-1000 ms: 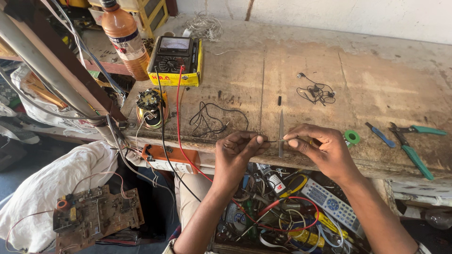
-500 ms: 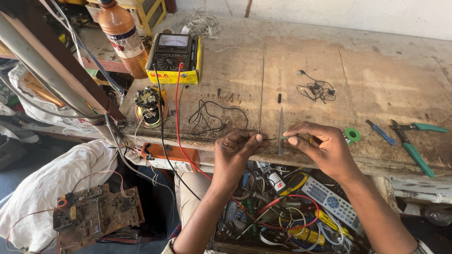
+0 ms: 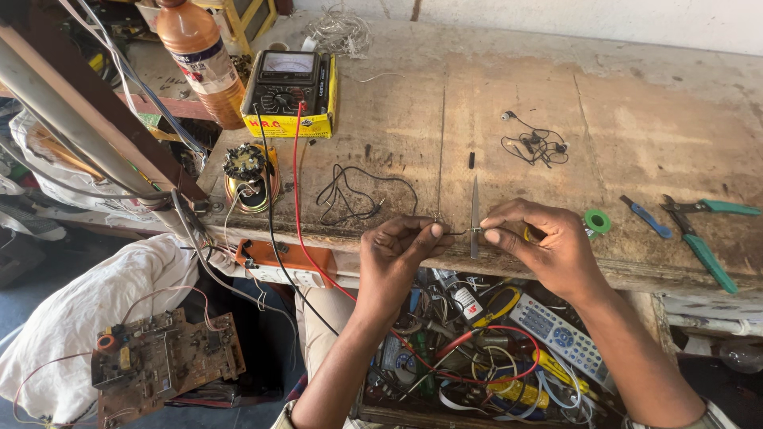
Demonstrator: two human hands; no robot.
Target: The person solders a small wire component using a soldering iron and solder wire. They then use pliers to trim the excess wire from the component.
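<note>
My left hand (image 3: 397, 258) and my right hand (image 3: 544, 242) are over the front edge of a worn wooden bench (image 3: 556, 103). Between the fingertips of both hands I pinch a short thin dark wire (image 3: 459, 232), one end in each hand. A slim metal blade (image 3: 474, 214) lies on the bench right behind the wire. A loose tangle of black wire (image 3: 354, 195) lies just left of my left hand.
A yellow-cased analog multimeter (image 3: 288, 91) with red and black leads sits at the back left, beside an orange bottle (image 3: 199, 56). Black earphones (image 3: 536, 143), a green tape roll (image 3: 597, 221), blue and green pliers (image 3: 699, 234) lie right. A box of cables and a remote (image 3: 548, 326) sits below. A circuit board (image 3: 163, 361) lies bottom left.
Both hands have stayed at the bench edge, shifting slightly while holding the thin wire; the view has drifted a little. Nothing else moved.
</note>
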